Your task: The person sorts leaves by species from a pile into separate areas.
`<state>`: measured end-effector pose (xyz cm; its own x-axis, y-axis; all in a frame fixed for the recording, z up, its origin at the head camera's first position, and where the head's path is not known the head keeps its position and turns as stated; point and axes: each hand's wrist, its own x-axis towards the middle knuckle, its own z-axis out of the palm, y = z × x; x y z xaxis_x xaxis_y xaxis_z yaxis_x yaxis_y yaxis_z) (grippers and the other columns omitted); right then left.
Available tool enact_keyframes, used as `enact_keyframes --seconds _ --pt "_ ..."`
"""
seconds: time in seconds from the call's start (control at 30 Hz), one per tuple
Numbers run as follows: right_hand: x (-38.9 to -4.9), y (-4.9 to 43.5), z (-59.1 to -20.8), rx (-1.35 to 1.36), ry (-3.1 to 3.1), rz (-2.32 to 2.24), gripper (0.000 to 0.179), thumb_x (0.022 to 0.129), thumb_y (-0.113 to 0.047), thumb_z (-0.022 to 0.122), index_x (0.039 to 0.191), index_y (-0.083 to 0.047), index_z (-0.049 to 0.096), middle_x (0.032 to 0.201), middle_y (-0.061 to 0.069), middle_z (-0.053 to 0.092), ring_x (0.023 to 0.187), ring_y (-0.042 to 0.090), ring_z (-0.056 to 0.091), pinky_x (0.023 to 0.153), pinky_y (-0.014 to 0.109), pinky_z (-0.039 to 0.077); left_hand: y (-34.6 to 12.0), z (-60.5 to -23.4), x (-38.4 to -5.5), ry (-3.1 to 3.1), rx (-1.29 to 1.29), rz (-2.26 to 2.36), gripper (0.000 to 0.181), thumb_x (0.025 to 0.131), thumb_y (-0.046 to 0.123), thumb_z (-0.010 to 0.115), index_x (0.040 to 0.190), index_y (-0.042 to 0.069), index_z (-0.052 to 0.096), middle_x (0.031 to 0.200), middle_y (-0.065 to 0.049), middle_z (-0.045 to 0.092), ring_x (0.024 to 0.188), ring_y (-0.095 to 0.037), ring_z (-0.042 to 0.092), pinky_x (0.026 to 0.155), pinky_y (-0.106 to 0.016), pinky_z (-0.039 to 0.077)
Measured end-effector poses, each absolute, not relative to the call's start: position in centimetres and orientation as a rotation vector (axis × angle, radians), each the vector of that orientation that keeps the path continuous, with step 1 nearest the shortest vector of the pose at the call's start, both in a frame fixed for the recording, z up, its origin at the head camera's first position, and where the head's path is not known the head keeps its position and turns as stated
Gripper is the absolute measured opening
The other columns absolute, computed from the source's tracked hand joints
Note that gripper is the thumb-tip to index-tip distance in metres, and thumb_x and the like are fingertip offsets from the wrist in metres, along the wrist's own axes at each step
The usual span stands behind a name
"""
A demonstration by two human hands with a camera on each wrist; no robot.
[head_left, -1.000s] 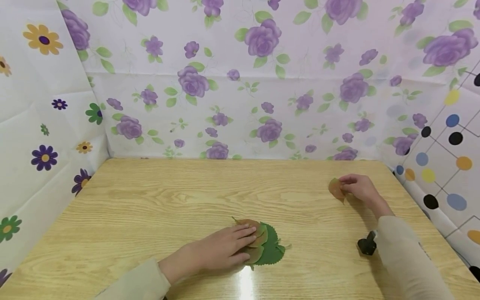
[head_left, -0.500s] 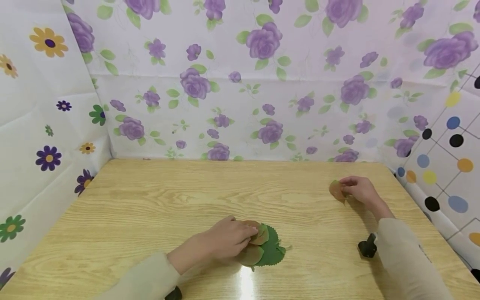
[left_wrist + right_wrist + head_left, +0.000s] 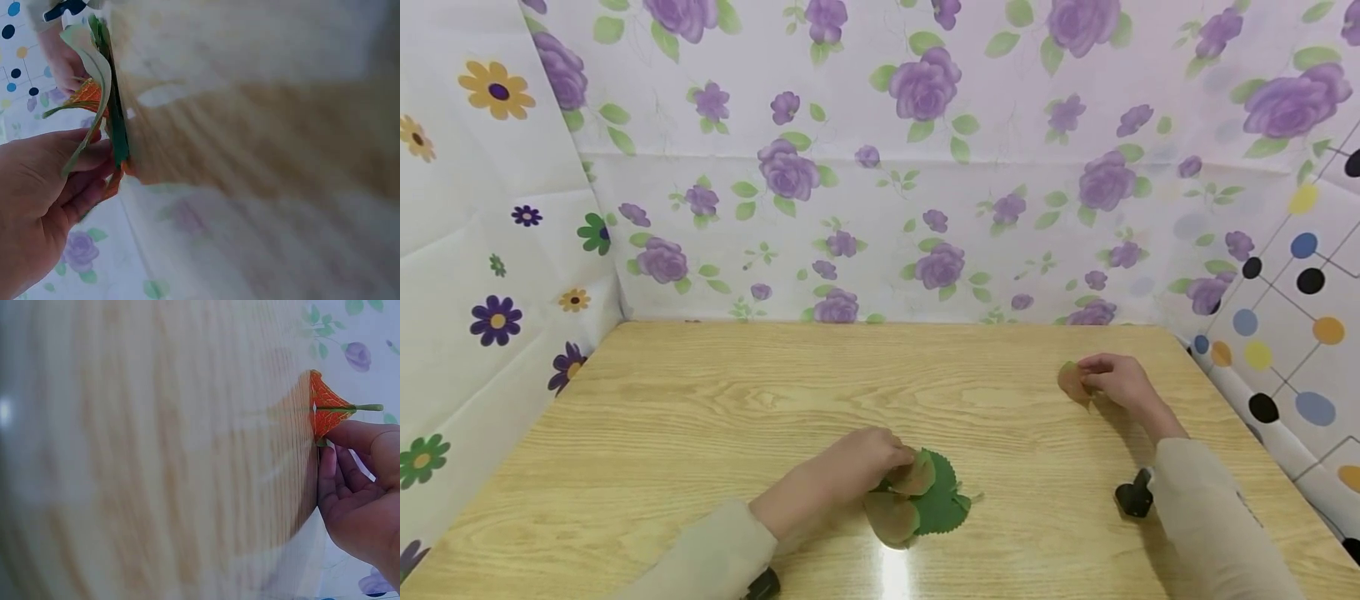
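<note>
Near the front middle of the table lies a small pile of leaves: a green toothed-edge leaf (image 3: 942,504), a brownish leaf (image 3: 891,518) and an orange-green leaf (image 3: 916,475). My left hand (image 3: 857,462) reaches over the pile's left side, pinching the orange-green leaf by its edge. Up close in the left wrist view, a pale curled leaf (image 3: 99,69) rises past the left thumb. At the far right, my right hand (image 3: 1122,382) pinches a single orange leaf (image 3: 1072,382) between thumb and fingers. Its veined face and green stem show in the right wrist view.
A wood-grain table (image 3: 715,383) carries everything. Behind it hangs a purple-flowered cloth (image 3: 865,217), with patterned cloths on both sides. Black wrist devices show at the right sleeve (image 3: 1206,500) and under the left sleeve (image 3: 700,554).
My left hand has gone from lying flat on the leaves to pinching one, lifting its left edge. The brownish leaf has shifted slightly toward the front. The right hand stays put with its leaf.
</note>
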<state>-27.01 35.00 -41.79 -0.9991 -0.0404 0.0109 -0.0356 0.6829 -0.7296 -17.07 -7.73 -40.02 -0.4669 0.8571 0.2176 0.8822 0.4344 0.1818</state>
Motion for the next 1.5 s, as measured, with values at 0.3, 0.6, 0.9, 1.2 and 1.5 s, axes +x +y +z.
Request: enact_keyframes --seconds 0.3,0.6,0.9,1.2,1.5 --pt "-26.9 34.8 -41.7 -0.06 2.861 -1.252 0.03 0.097 -0.006 0.055 0.121 0.012 0.058 0.114 0.028 0.061 0.102 0.036 0.058 0.069 0.027 0.047 -7.8 -40.2 -17.9 -2.702 -1.466 -0.455 0.028 0.084 -0.002 0.072 0.112 0.001 0.069 0.104 -0.008 0.065 0.099 -0.019 0.061 0.085 -0.02 0.048" --pt "-26.8 35.0 -41.9 -0.066 2.864 -1.254 0.03 0.097 -0.006 0.056 0.121 0.012 0.058 0.114 0.028 0.061 0.102 0.038 0.058 0.07 0.027 0.048 -7.9 -40.4 -18.8 -2.876 -1.325 -0.797 0.023 0.08 -0.004 0.073 0.103 0.001 0.068 0.092 -0.004 0.054 0.085 -0.017 0.051 0.071 -0.021 0.047" --pt "-26.7 35.0 -41.8 -0.07 2.838 -1.233 0.032 0.099 -0.007 0.052 0.126 0.012 0.055 0.114 0.027 0.061 0.103 0.039 0.059 0.078 0.038 0.049 -8.4 -40.9 -20.6 -3.024 -1.127 -1.095 0.029 0.08 -0.001 0.075 0.108 -0.002 0.065 0.095 -0.006 0.061 0.087 -0.02 0.056 0.074 -0.032 0.05" --pt "-26.7 34.8 -41.6 -0.068 2.828 -1.25 0.033 0.1 -0.007 0.051 0.127 0.011 0.054 0.115 0.027 0.061 0.103 0.039 0.059 0.083 0.042 0.05 -9.9 -41.2 -22.2 -3.034 -1.086 -1.306 0.014 0.087 0.007 0.07 0.1 0.007 0.066 0.084 0.003 0.056 0.079 -0.014 0.05 0.069 -0.029 0.045" --pt "-26.7 34.9 -41.7 -0.056 2.814 -1.254 0.033 0.1 -0.006 0.05 0.128 0.011 0.053 0.118 0.029 0.058 0.107 0.041 0.057 0.087 0.048 0.048 -10.9 -40.7 -22.9 -2.965 -0.857 -1.706 0.021 0.094 -0.003 0.058 0.115 -0.002 0.06 0.098 -0.007 0.062 0.089 -0.017 0.056 0.076 -0.031 0.051"
